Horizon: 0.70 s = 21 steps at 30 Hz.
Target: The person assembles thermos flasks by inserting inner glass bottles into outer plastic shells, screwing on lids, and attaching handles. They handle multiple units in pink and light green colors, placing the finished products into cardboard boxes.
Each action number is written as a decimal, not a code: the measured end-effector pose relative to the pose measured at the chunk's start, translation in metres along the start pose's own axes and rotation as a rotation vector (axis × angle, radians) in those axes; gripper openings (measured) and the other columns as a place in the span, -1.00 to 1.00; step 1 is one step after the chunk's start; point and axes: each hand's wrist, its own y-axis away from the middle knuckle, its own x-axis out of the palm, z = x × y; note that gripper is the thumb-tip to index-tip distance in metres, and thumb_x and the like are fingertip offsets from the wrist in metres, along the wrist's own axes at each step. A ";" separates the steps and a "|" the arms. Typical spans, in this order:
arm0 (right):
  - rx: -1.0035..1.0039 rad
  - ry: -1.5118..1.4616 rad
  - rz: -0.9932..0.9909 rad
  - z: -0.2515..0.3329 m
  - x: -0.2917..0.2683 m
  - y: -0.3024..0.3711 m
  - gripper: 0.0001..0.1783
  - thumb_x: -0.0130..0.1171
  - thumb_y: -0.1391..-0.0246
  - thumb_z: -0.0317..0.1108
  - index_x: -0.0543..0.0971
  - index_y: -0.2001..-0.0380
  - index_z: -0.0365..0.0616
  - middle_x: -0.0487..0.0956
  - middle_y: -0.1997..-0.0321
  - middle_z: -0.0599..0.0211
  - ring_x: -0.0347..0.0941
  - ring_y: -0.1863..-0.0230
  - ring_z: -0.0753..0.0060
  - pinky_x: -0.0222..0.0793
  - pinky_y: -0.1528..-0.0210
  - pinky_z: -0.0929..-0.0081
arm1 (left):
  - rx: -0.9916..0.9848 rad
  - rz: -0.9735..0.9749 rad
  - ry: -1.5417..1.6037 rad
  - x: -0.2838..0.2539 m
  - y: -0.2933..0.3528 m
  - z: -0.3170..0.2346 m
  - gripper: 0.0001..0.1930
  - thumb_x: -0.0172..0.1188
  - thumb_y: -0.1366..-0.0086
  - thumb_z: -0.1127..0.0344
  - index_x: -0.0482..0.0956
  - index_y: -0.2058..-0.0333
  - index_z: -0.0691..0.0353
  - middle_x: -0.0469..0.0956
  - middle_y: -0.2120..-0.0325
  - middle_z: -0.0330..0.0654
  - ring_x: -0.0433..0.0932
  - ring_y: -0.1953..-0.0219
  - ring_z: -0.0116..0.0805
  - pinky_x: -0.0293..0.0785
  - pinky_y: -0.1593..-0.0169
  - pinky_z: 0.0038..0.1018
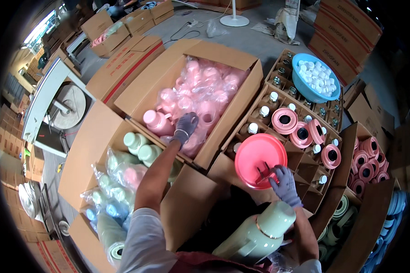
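Note:
My left hand (186, 127), in a grey glove, reaches into a carton of pink vacuum flasks (209, 111) wrapped in clear plastic. Its fingers are curled against the plastic; whatever they hold is hidden. Left of it lies an unwrapped pink flask (156, 120). My gloved right hand (284, 185) is closed on a small dark red pronged tool (263, 173) above a round pink dish (255, 152). The dish rests on a divided carton. A pale green flask (255, 234) with a cup lid leans close to my body, beside my right forearm.
White-capped bottles and pink ring-shaped parts (284, 119) occupy the divided carton (300, 161). A blue basin (300, 86) of white caps stands behind. Cartons of pink rings (366, 157) and green parts (339, 214) are at right; bagged flasks (111, 193) fill the left carton.

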 end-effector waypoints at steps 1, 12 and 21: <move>-0.017 -0.009 -0.025 0.002 0.000 0.003 -0.56 0.21 0.02 -0.21 0.48 0.05 -0.11 0.44 -0.01 0.09 0.37 0.00 -0.04 0.29 -0.06 0.10 | -0.019 -0.006 0.009 0.014 -0.017 -0.001 -0.67 0.15 -0.20 0.15 0.57 0.09 0.14 0.56 0.14 -0.03 0.52 0.07 -0.03 0.41 -0.02 -0.16; 0.232 -0.266 -0.022 0.000 0.007 0.040 -0.49 0.24 0.02 -0.34 0.44 -0.04 -0.23 0.41 -0.09 -0.03 0.36 -0.09 -0.09 0.30 -0.14 0.13 | -0.131 0.495 -0.461 0.060 -0.128 -0.012 -0.15 0.34 -0.03 0.09 0.15 -0.29 0.04 0.31 -0.19 -0.10 0.30 -0.22 -0.04 0.11 -0.27 0.06; 0.800 -0.795 -0.229 -0.026 0.060 0.028 -0.13 0.27 -0.07 -0.35 0.04 -0.35 -0.25 0.36 -0.12 0.05 0.47 0.03 0.31 0.52 0.14 0.42 | 0.004 0.630 -0.384 0.063 -0.139 0.035 -0.48 0.14 -0.08 0.29 0.40 -0.08 0.18 0.55 0.05 0.13 0.55 0.02 0.08 0.41 -0.09 -0.08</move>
